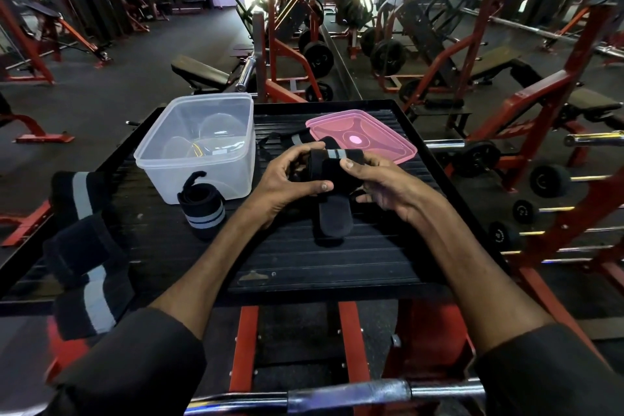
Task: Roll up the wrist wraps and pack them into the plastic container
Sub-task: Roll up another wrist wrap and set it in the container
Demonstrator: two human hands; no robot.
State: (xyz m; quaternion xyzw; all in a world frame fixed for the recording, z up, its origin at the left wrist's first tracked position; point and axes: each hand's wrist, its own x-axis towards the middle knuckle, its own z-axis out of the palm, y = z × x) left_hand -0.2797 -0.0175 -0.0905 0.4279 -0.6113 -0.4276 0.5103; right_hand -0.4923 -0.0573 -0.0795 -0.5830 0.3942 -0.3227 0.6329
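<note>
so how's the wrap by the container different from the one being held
Beside the container, the standing wrap is fully rolled and untouched; the held wrap is only partly rolled, tail hanging loose, gripped by the left hand and right hand. Both are black with grey stripes.

One clear plastic container (pixel 229 176) and one pink lid (pixel 388 145) sit on the one black ribbed counter (pixel 337 257). Two hands show, the left hand (pixel 287 176) and the right hand (pixel 381 186), both gripping one half-rolled wrist wrap (pixel 334 165). One fully rolled wrist wrap (pixel 201 213) stands just beside the container. One flat wrist wrap (pixel 287 138) lies partly hidden behind the hands. That makes three wraps plainly countable. The striped pile of loose wraps (pixel 84 246) at the counter's left edge overlaps itself; whether it holds one, two or three cannot be told. One padded chrome bar (pixel 337 393) crosses the bottom.
</note>
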